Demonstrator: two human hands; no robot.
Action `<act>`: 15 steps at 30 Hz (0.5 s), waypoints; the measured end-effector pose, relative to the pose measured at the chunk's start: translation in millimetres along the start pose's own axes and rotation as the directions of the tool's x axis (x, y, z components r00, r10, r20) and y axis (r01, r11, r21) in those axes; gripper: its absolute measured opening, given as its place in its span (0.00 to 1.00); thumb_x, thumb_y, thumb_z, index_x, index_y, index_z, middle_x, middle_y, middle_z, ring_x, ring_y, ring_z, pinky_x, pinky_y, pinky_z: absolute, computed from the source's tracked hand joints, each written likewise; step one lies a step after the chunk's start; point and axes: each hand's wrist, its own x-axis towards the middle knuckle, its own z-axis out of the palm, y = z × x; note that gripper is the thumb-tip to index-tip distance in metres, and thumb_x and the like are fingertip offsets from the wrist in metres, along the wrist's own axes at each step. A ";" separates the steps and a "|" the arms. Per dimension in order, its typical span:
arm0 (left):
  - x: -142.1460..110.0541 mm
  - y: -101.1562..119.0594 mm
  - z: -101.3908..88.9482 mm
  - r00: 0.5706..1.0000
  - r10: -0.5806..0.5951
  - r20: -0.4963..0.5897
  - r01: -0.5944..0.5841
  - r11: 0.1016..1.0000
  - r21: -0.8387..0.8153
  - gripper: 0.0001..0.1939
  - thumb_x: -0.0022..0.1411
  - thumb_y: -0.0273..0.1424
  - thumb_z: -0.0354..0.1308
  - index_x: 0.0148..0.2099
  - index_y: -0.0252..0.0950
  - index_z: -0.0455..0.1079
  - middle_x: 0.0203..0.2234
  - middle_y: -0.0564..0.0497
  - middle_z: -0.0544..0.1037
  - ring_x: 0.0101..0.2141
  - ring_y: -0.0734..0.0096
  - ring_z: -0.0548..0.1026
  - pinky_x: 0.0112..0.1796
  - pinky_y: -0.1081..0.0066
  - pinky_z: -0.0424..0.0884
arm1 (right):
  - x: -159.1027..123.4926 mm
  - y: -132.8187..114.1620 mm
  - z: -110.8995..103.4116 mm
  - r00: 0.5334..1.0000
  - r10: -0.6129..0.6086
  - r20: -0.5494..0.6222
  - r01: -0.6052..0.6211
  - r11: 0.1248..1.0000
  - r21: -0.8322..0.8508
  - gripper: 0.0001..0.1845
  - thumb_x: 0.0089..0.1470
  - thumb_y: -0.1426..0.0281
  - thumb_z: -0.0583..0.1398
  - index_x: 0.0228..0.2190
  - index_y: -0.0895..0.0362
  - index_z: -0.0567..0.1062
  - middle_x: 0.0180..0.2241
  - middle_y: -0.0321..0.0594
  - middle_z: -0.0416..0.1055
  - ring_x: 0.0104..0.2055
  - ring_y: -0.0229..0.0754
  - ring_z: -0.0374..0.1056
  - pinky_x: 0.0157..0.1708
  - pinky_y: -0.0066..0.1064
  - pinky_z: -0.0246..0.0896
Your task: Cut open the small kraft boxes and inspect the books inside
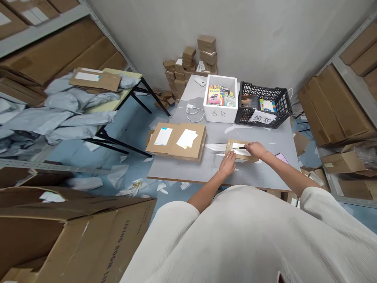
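A small taped cardboard box [235,142] with a white label lies on the grey table [188,171] in front of me. My left hand [227,163] grips its near left side, with the fingertips on top by the tape. In my right hand [256,150] is a box cutter [242,148], dark with a bit of yellow, closed in the fingers. Its tip points left across the label; whether the blade touches the box I cannot tell. Two larger cardboard boxes [202,146] with white papers on top sit to the left. A phone [282,158] lies to the right.
At the table's back stand a white foam box [220,114] and a black plastic crate [266,121], both holding books. Grey parcels [67,102] cover a side table on the left. A large open carton [103,236] stands near left. Paper scraps [134,188] litter the floor.
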 end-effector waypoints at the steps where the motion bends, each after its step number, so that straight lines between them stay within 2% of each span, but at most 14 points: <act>1: 0.4 -0.6 0.4 1.000 -0.006 0.004 0.006 1.000 0.002 0.36 0.66 0.25 0.54 0.76 0.28 0.61 0.76 0.32 0.64 0.78 0.49 0.59 0.77 0.47 0.56 | -0.4 0.4 1.7 1.000 -0.003 -0.001 0.003 1.000 0.002 0.19 0.75 0.68 0.55 0.59 0.54 0.81 0.52 0.53 0.83 0.51 0.53 0.78 0.47 0.37 0.63; 10: 0.0 -0.1 4.0 0.998 -0.056 0.016 0.056 0.998 0.026 0.43 0.63 0.24 0.56 0.80 0.32 0.57 0.77 0.35 0.63 0.78 0.48 0.59 0.77 0.42 0.55 | -18.6 20.6 6.8 0.998 0.041 0.038 -0.043 0.998 0.050 0.21 0.73 0.72 0.53 0.57 0.55 0.82 0.50 0.55 0.82 0.51 0.54 0.79 0.48 0.38 0.63; 15: -1.1 0.9 3.6 0.997 -0.067 0.031 0.065 0.996 0.063 0.39 0.66 0.23 0.53 0.78 0.29 0.60 0.77 0.34 0.64 0.78 0.50 0.58 0.77 0.47 0.56 | -34.9 44.1 17.9 0.998 0.049 0.034 -0.051 0.997 0.058 0.21 0.73 0.73 0.53 0.56 0.56 0.82 0.50 0.57 0.82 0.51 0.55 0.78 0.48 0.39 0.62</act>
